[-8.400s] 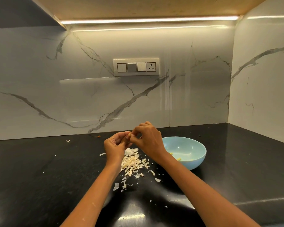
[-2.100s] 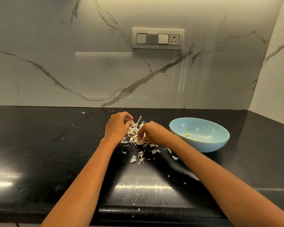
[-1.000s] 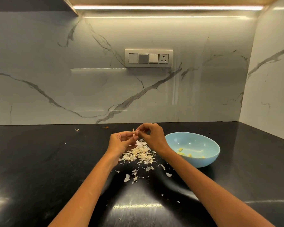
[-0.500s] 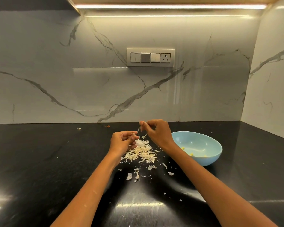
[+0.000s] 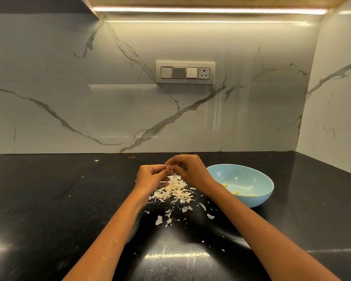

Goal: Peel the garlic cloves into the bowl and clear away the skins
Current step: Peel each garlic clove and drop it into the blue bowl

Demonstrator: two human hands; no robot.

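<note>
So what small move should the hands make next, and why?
Probably keep stripping skin: both the left hand and right hand pinch a small clove above the skin pile, not yet over the blue bowl.

Two hands — the left hand (image 5: pixel 150 177) and the right hand (image 5: pixel 193 171) — meet fingertip to fingertip. One light blue bowl (image 5: pixel 259 196) sits at right, with three yellowish garlic pieces (image 5: pixel 235 192) showing inside. One heap of skins (image 5: pixel 174 191) lies in the middle — its flakes too many to count. One switch plate (image 5: pixel 185 72) on the far wall carries three switches and one socket.
</note>
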